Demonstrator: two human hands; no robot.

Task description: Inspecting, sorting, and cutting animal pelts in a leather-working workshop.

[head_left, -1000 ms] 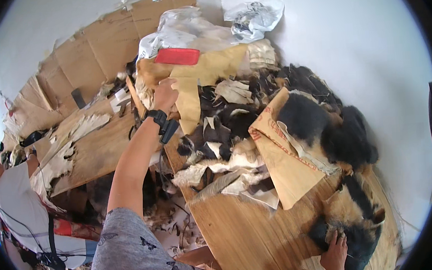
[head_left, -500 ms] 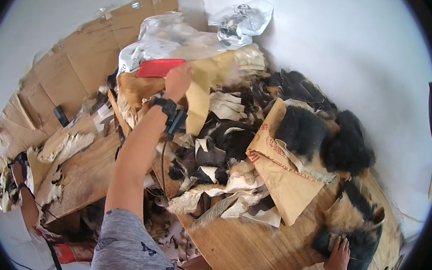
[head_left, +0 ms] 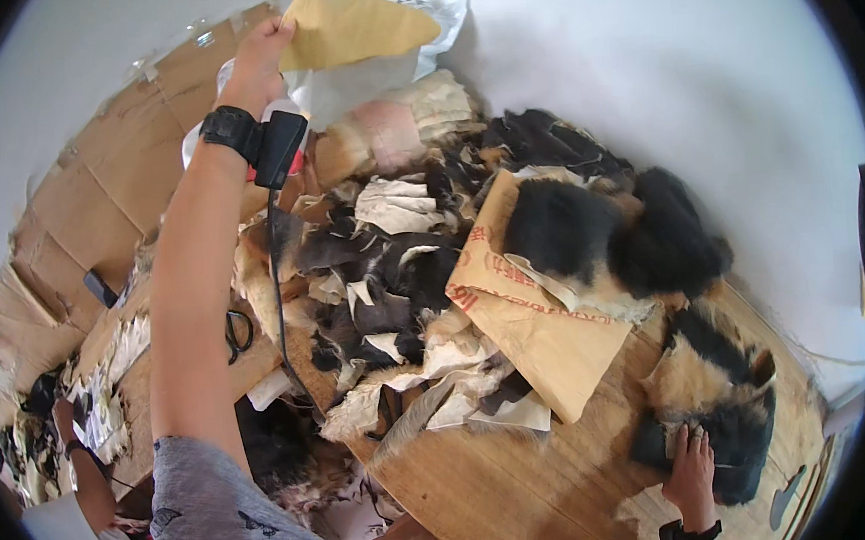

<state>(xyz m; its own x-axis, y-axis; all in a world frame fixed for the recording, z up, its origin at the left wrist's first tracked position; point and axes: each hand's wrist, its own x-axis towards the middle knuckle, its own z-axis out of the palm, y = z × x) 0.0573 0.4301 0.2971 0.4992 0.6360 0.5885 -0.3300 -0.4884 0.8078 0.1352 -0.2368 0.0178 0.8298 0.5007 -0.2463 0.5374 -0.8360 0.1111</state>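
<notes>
My left hand (head_left: pixel 260 66), with the arm reaching to the far left, is closed on the edge of a stiff tan sheet (head_left: pixel 361 29) with a curved outline. The sheet is raised above the heap and partly hides white plastic bags (head_left: pixel 339 86). At the near right my right hand (head_left: pixel 691 468) lies on a black-and-tan fur piece (head_left: pixel 730 430), fingers stretched out over it. Farther back, a folded brown paper sheet (head_left: pixel 543 348) with red print lies against a black fur piece (head_left: pixel 562 231).
Overlapping fur and hide scraps (head_left: pixel 383 273) cover the wooden table (head_left: pixel 468 488). Black-handled scissors (head_left: pixel 240 336) lie on the left and a dark tool (head_left: pixel 787 498) at the right edge. Cardboard (head_left: pixel 97 203) lines the wall. Another person's arm (head_left: pixel 86 475) shows at the far left.
My left hand has lifted the tan sheet from the heap, up and to the left. My right hand stays on the fur piece. The whole view has shifted somewhat.
</notes>
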